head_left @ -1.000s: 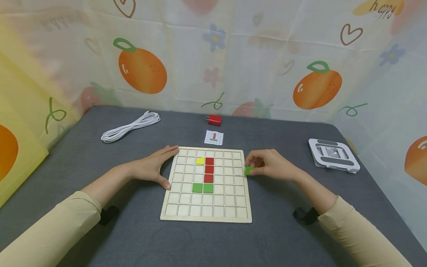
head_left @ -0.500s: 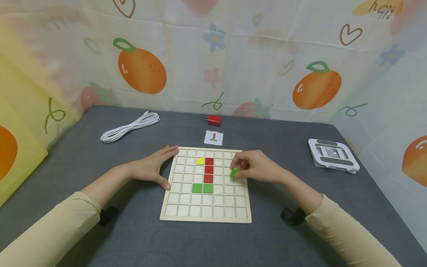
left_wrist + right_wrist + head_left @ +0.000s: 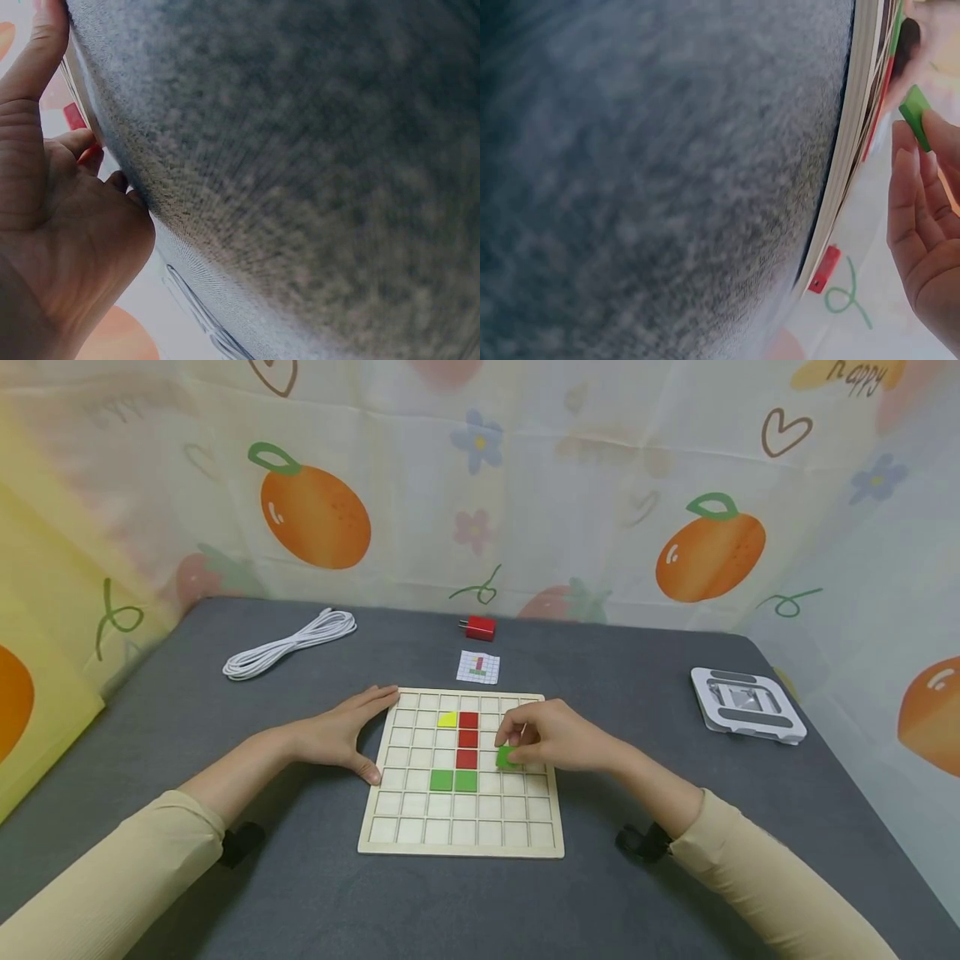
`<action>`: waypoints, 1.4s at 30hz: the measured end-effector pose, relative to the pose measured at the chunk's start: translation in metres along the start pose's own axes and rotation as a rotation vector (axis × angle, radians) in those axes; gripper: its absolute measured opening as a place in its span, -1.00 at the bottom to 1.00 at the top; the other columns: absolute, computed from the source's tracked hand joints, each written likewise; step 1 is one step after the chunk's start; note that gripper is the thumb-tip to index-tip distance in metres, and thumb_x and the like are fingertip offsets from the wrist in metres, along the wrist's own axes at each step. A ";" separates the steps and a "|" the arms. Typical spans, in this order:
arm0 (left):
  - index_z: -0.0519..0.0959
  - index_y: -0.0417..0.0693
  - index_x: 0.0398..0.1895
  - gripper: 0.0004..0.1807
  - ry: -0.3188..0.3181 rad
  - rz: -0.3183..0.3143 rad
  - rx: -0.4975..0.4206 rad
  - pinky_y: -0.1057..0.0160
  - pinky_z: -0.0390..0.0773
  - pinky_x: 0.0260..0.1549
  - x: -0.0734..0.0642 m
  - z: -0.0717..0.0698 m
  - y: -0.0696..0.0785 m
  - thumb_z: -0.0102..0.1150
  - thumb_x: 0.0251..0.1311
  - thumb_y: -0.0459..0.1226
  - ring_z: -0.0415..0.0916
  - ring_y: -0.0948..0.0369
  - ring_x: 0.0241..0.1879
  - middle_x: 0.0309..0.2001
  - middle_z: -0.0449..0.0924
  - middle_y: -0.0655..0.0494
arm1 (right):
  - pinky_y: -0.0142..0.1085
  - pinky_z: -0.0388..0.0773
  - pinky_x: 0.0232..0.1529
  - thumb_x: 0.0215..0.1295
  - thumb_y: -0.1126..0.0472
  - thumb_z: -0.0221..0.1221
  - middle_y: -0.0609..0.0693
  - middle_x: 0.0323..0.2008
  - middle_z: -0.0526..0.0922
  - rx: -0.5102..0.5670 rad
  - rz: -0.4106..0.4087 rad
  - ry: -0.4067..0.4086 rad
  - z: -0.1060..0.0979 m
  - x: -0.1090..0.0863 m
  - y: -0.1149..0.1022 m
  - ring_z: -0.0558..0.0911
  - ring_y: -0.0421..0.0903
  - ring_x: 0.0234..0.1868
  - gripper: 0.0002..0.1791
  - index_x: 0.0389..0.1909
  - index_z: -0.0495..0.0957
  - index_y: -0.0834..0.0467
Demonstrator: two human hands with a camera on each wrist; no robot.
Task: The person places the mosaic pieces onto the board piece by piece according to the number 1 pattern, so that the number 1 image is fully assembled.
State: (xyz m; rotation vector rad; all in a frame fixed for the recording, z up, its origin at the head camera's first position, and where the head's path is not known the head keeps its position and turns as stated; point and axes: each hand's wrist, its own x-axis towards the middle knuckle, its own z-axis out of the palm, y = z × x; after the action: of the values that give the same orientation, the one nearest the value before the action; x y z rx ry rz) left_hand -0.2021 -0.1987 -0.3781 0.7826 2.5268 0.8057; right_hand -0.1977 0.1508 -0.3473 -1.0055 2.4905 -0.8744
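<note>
A pale wooden grid board [image 3: 461,832] lies flat on the dark table. Set in its cells are a yellow piece with one rounded corner [image 3: 447,719], a column of red square tiles [image 3: 467,738] and two green square tiles [image 3: 453,781] side by side below. My left hand [image 3: 333,731] rests along the board's left edge, thumb and fingers spread and straight. Over the right half of the board, my right hand [image 3: 558,737] pinches a green tile [image 3: 915,116] between thumb and fingertips. In the right wrist view that tile is tilted and held above the board's surface.
Behind the board lies a small pattern card [image 3: 477,667], with a red plug adapter [image 3: 478,627] beyond it. A coiled white cable [image 3: 291,644] is at the back left. On the right sits a white and grey folded stand [image 3: 748,705]. A printed curtain [image 3: 420,510] hangs behind the table.
My right hand has moved left with the green tile, from the board's right edge to over its cells near the red column. The left hand has stayed on the left edge.
</note>
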 end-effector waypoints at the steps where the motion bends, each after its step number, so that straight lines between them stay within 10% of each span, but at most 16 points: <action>1: -0.10 -0.26 0.57 0.40 0.000 -0.001 -0.001 -0.39 -0.17 0.43 0.000 0.000 0.000 0.61 -0.25 0.01 -0.40 -0.31 0.57 0.60 -0.24 -0.21 | -0.40 0.54 -0.28 0.21 0.28 0.31 -0.13 -0.40 0.63 0.001 -0.003 -0.004 0.001 0.001 0.000 0.59 -0.24 -0.40 -0.84 -0.24 0.66 -0.03; 42: -0.11 -0.25 0.57 0.40 -0.004 -0.003 -0.002 -0.39 -0.17 0.43 -0.001 -0.001 0.002 0.61 -0.24 0.02 -0.40 -0.30 0.57 0.60 -0.24 -0.20 | -0.49 0.57 -0.24 0.11 0.30 0.38 -0.14 -0.38 0.71 -0.056 -0.056 -0.072 0.024 0.010 -0.011 0.59 -0.39 -0.38 -0.87 -0.30 0.71 0.08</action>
State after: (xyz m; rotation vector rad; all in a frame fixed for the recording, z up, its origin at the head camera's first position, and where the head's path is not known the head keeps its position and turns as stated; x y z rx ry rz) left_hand -0.2007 -0.1982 -0.3758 0.7781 2.5223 0.8049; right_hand -0.1868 0.1276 -0.3595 -1.1103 2.4501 -0.7747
